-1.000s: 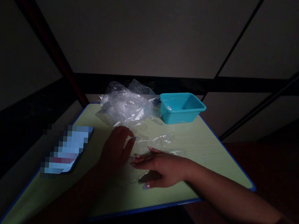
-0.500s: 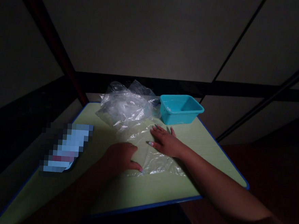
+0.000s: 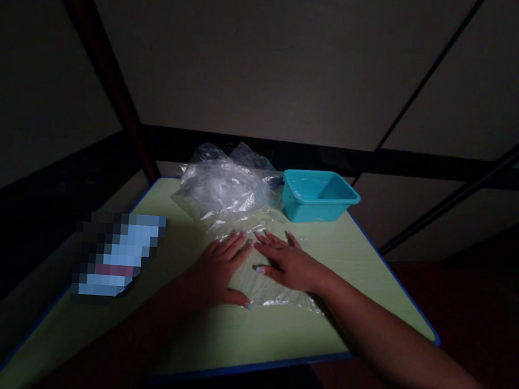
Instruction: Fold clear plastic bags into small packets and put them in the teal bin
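Note:
A clear plastic bag (image 3: 274,296) lies spread flat on the pale green table (image 3: 213,345), partly under both palms. My left hand (image 3: 220,275) rests on its left part, fingers spread and thumb stuck out to the right. On its right part lies my right hand (image 3: 288,261), flat, with fingers stretched out toward the far left. The two hands are close together, with a small gap between the fingertips. Neither one grips anything. Just beyond the fingers, a heap of crumpled clear plastic bags (image 3: 227,186) sits at the table's far side.
A turquoise plastic basin (image 3: 318,210) stands at the far right of the table. On the left lies a phone-like device (image 3: 124,256), its screen blurred out. Blue edging (image 3: 251,367) runs round the table, and a panelled wall (image 3: 251,57) rises behind it.
My left hand has opened out, its fingers now stretched forward on the bag. My right hand stays flat on the bag, a little nearer me. The view has shifted slightly.

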Demonstrator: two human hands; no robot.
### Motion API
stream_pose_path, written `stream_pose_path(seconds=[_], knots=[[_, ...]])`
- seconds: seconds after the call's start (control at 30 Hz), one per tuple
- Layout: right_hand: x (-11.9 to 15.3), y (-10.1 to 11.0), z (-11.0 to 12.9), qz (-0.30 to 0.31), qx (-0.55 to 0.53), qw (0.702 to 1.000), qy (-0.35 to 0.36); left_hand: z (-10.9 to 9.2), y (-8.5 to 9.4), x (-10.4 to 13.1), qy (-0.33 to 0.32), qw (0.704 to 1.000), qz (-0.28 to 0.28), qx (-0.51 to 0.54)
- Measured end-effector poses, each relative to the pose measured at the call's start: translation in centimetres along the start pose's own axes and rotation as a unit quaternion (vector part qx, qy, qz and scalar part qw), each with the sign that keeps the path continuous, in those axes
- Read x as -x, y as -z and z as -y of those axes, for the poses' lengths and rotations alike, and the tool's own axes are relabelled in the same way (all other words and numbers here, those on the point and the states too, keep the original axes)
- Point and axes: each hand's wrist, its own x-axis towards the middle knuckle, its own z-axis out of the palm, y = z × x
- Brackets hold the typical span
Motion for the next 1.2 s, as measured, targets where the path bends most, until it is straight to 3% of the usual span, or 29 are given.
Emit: stream_pose_path(seconds=[0.13, 0.33, 0.43, 0.57, 0.63, 0.7, 0.8, 0.93, 1.07, 1.2], knots=[[-0.5, 0.3, -1.5, -0.031, 0.013, 0.996, -0.080, -0.2, -0.3, 0.2, 0.015, 0.997, 0.081, 0.007], [-0.6, 0.8, -1.9, -0.084, 0.032, 0.980, -0.177, -0.7, 0.3, 0.6, 0.025, 0.997, 0.075, 0.011], [-0.3, 0.9, -1.2, -0.092, 0.029, 0.986, -0.136, -0.8, 0.4, 0.4, 0.027, 0.999, 0.025, -0.008], [-0.2, 1.0, -1.1, -0.029, 0.010, 0.998, -0.049, -1.0, 0.7, 0.0, -0.009, 0.999, -0.030, -0.021], [-0.3, 1.3, -1.6, -0.067, -0.003, 0.995, -0.072, -1.0, 0.9, -0.1, -0.019, 1.000, -0.008, -0.016], [-0.2, 1.8, -1.9, -0.146, -0.032, 0.986, -0.077, -0.9, 0.9, -0.2, -0.013, 1.000, 0.025, -0.012], [0.2, 2.4, -1.6, -0.198, -0.080, 0.977, 0.006, -0.5, 0.6, -0.3, 0.006, 0.999, 0.045, -0.010], [1.3, 2.7, 0.2, -0.091, -0.055, 0.989, 0.106, 0.1, 0.3, -0.3, 0.016, 0.999, 0.040, -0.010], [2.3, 3.0, 1.7, 0.017, -0.015, 0.998, 0.062, 0.2, 0.5, -0.3, 0.020, 0.998, 0.056, -0.010], [2.7, 3.6, 2.0, 0.081, -0.014, 0.996, 0.027, 0.2, 0.8, -0.2, 0.019, 0.998, 0.056, 0.000]])
